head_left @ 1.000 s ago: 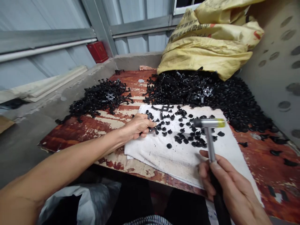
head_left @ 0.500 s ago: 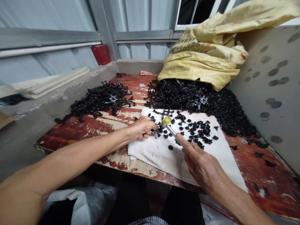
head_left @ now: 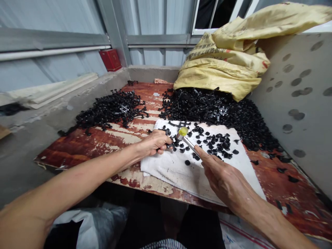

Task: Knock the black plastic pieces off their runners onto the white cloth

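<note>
My right hand (head_left: 220, 171) is closed around the metal handle of a small mallet (head_left: 183, 131) with a yellow-capped head. The head sits right beside the fingertips of my left hand (head_left: 155, 142), over a white cloth (head_left: 176, 173). Pinched in my left hand is a black branching plastic part (head_left: 168, 146), mostly hidden by the fingers. Another black branched part (head_left: 183, 124) lies on the cloth just beyond the mallet. Small black round pieces with stems (head_left: 220, 143) are scattered on the cloth to the right of the mallet.
A worn red-brown board (head_left: 124, 138) carries a heap of black parts (head_left: 111, 107) at left. Another large heap (head_left: 202, 103) spills from a yellow woven sack (head_left: 220, 69) at the back. A spotted pale panel (head_left: 298, 93) bounds the right side, and a red box (head_left: 110, 60) stands behind.
The view has shifted slightly. Both hands keep nearly the same places, and the mallet head stays close to my left fingertips.
</note>
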Demonstrator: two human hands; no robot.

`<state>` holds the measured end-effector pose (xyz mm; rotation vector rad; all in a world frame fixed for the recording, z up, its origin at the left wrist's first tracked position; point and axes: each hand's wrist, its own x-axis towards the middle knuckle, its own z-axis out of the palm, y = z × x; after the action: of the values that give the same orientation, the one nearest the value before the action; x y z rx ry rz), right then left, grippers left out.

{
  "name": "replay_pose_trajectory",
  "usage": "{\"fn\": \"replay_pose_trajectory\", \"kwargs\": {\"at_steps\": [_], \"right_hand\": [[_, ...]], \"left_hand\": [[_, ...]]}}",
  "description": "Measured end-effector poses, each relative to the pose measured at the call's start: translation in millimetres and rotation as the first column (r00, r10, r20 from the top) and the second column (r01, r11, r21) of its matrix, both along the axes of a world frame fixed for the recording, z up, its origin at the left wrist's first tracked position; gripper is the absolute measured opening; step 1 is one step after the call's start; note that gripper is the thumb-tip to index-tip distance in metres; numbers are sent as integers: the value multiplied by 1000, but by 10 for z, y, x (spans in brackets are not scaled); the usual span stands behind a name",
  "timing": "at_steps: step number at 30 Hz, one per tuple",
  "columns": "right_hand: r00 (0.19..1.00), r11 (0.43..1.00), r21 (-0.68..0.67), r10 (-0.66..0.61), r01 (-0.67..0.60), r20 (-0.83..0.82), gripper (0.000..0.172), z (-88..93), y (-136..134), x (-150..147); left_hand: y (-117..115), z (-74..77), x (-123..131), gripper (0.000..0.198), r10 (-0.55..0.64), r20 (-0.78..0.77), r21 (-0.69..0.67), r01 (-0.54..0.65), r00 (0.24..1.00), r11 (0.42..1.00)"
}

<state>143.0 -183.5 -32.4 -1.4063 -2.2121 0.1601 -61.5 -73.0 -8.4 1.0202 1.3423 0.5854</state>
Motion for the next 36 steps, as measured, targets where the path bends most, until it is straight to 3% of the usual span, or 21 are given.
{"fn": "replay_pose_trajectory", "kwargs": {"at_steps": [5, 9, 13, 17, 21, 25, 28, 31, 33, 36], "right_hand": [[967, 989, 107, -69, 98, -247, 60, 113, -58, -101], [983, 999, 12, -42, 45, -180, 58, -1, -49, -116], [979, 992, 53, -100, 111, -180, 63, -81, -44, -97], [999, 999, 15, -39, 39, -34, 61, -56, -34, -99], [982, 987, 124, -76, 98, -171, 61, -19, -36, -121], [991, 999, -12, -52, 51, -119, 52, 5, -14, -136], [899, 978, -164, -187, 131, -395, 34, 66, -6, -178], [694, 910, -411, -333, 59, -638, 23, 98, 13, -270], [608, 878, -479, -372, -16, -702, 27, 81, 42, -341], [572, 873, -486, -379, -40, -728, 26, 38, 90, -410]], "left_hand": [[-18, -3, 7, 30, 13, 24, 1, -13, 1000, 1000], [-13, -17, 9, 28, 18, 3, 1, -18, 1000, 1000], [-7, -35, 3, 30, 6, 19, 0, -6, 1000, 1000], [-12, -34, 5, 31, 11, -6, 0, -11, 1000, 1000], [0, -40, 11, 31, 6, -7, -7, -6, 1000, 1000], [16, -34, -4, 27, -5, -4, -15, 5, 1000, 1000], [-56, 7, -7, 25, 16, 101, -21, -14, 995, 1000], [-241, 55, 52, 23, 48, 289, 20, -56, 956, 998], [-391, 72, 127, 18, 53, 372, 10, -61, 927, 998], [-570, 59, 219, 8, 47, 442, -36, -34, 896, 999]]}}
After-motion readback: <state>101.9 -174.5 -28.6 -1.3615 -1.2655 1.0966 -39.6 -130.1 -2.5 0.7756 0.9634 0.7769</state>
